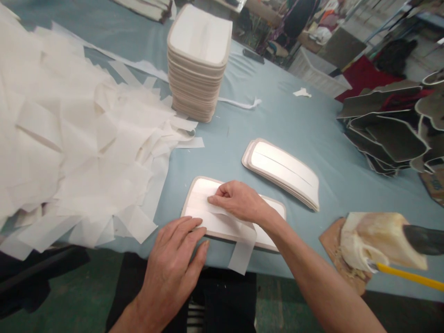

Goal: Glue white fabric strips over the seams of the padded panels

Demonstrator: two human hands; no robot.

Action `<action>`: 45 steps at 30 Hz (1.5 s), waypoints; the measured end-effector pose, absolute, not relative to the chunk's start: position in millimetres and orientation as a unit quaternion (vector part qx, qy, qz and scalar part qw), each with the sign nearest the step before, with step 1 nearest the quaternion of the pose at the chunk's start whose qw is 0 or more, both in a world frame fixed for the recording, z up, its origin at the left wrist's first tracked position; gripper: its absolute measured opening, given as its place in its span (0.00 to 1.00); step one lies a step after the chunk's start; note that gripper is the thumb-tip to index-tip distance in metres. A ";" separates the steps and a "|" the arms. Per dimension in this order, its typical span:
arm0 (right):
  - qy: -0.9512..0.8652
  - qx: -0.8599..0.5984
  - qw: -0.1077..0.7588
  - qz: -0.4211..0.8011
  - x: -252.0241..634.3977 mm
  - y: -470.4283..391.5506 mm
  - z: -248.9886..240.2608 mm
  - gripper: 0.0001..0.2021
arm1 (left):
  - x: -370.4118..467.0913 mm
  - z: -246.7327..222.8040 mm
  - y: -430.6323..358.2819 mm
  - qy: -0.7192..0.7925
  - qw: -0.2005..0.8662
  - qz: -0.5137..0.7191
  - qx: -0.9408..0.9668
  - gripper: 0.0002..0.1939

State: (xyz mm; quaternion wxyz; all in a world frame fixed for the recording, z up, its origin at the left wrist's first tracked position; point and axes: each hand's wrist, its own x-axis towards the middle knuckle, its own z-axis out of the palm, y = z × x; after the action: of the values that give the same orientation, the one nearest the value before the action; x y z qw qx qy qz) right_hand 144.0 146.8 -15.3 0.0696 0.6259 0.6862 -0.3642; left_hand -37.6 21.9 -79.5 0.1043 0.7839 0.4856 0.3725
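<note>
White panel (203,210) lies flat at the near edge of the worktop (215,159), below the centre of the view; it is a long piece with rounded corners, a smooth white face and a narrow beige border, its middle partly covered by a hand and a strip. To the left spreads a large loose heap of thin, whitish cut pieces (93,162), overlapping and creased. The left hand (173,259) rests with its fingertips on the panel's left part, its grip open. Beyond the panel rises a tall stack of beige-edged, white-faced pads (199,37). The right hand (239,201), above the panel, has its grip closed on a thin translucent strip (243,254), whose free end hangs past the panel's near edge. Farther right lies a low stack of long panels (284,166), the top one marked by a dark lengthwise line. Behind the worktop stands a white crate (310,69); its contents are too blurred to name. At the right, a stained cream container (374,226) sits on a brown board (331,238), with a black handle (423,239) and a yellow stick (412,276) at its right side; its inside is hidden. Dark pieces with pale edges (388,134) are piled beyond it.
</note>
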 end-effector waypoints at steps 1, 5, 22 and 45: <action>0.686 0.627 0.072 -0.363 143.7 146.5 -15.3 0.16 | -38.6 -78.9 22.4 0.486 0.103 0.372 0.784 0.09; 0.683 0.631 0.076 -0.360 142.8 145.4 -15.1 0.16 | -42.8 -74.7 26.5 0.501 0.080 0.365 0.781 0.10; 0.672 0.628 0.071 -0.385 144.6 148.6 -12.9 0.14 | -69.8 -52.9 84.9 0.544 0.108 0.287 0.781 0.13; 0.697 0.550 0.074 -0.454 192.9 142.0 3.3 0.14 | -47.4 -69.2 113.8 0.503 0.137 0.088 0.849 0.22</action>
State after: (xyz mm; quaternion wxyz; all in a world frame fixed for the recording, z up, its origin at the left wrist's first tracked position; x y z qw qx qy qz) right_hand 192.9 142.0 3.3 0.0736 0.5496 0.6974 -0.4540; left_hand -47.4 113.8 -69.2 0.1371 0.8486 0.5033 0.0880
